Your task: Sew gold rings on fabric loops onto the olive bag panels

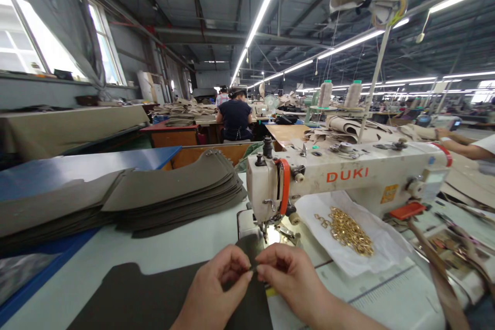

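Observation:
My left hand [216, 283] and my right hand [288, 278] meet just in front of the needle of a white DUKI sewing machine [348, 175]. Both pinch a small dark item [253, 268] between thumb and fingertips; it is too small to name. Under my hands lies a dark grey-brown cut panel [154, 299], its far end reaching the presser foot [266, 229]. A white plastic sheet [382, 242] beside the machine bed carries a heap of several gold metal rings [348, 229].
A fanned stack of dark cut panels [154, 196] lies at left on the light table and a blue board [77, 165]. Brown straps [444, 278] lie at right. A seated person [235, 118] works ahead, back turned. Another person's arm [464, 147] shows at far right.

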